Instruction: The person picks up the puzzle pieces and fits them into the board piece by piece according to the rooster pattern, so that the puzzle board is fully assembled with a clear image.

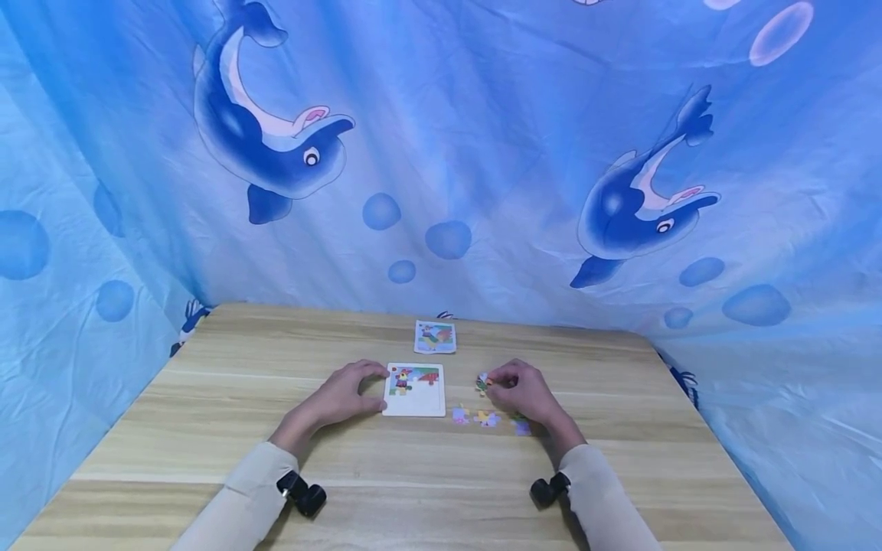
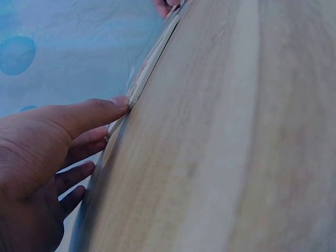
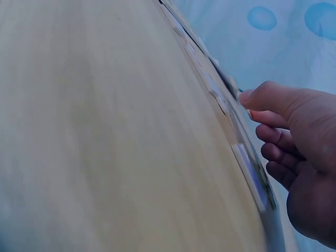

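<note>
The left grip (image 1: pixel 344 394) was spread along the near side of the puzzle tray (image 1: pixel 427 402), its thumb touching by the lower corner and a forefinger by the upper one. That wide hold probably kept the tray from sliding while leaving its face uncovered: fitted pieces (image 1: pixel 403 376) ran down the side next to the left grip and along the top, with a bare patch toward the right grip (image 1: pixel 527 390). The right grip pinched a multicoloured puzzle piece (image 1: pixel 483 382) between thumb and finger, over the worktop (image 1: pixel 386 497) to the right of the tray; whether the piece was clear of the surface, I cannot tell. Three loose pieces (image 1: pixel 487 418) lay apart from one another on the person's side of the right grip, likely set there for easy reach. The picture card (image 1: pixel 436 337) lay beyond both grips, presumably where it could be consulted without being covered.

Only the head view showed the pictures and the bare patch. The left wrist view, nearly level with the worktop, gave the tray's thin edge and the thumb tip against it. The right wrist view showed the lower fingers curled loosely beneath the pinch, but the held piece was mostly hidden there.
</note>
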Tool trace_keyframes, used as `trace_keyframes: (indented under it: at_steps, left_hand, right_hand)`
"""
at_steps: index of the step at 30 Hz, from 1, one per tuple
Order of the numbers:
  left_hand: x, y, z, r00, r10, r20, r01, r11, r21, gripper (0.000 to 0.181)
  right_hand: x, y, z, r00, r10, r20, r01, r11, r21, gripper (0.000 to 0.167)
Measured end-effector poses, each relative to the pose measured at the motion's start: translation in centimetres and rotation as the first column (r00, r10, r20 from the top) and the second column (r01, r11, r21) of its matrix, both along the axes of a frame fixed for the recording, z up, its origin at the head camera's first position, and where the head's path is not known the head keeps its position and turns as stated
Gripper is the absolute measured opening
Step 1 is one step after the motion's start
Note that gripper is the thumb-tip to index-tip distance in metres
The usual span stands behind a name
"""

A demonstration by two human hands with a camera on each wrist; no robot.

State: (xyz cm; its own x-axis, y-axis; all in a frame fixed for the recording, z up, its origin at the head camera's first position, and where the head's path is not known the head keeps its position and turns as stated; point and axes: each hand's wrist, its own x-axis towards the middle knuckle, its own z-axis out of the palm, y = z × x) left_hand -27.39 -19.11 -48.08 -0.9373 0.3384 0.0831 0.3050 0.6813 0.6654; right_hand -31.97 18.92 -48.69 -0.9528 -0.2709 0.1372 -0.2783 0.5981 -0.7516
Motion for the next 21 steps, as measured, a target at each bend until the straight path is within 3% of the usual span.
trace_keyframes:
  at_steps: [10, 21]
  left_hand:
    - [0.0, 0.1, 0.0, 1.000, -0.002, 0.007, 0.002, 1.000, 0.004, 0.055]
    - [0.1, 0.0, 0.3, 1.000, -0.003, -0.006, 0.003, 1.000, -0.002, 0.055]
  right_hand:
    - [0.0, -3.0, 0.6, 0.992, 0.104, -0.066, -0.103, 0.994, 0.026, 0.018]
    - [-0.4, -6.8, 0.9, 0.973, 0.224, -0.063, -0.222, 0.974, 0.037, 0.021]
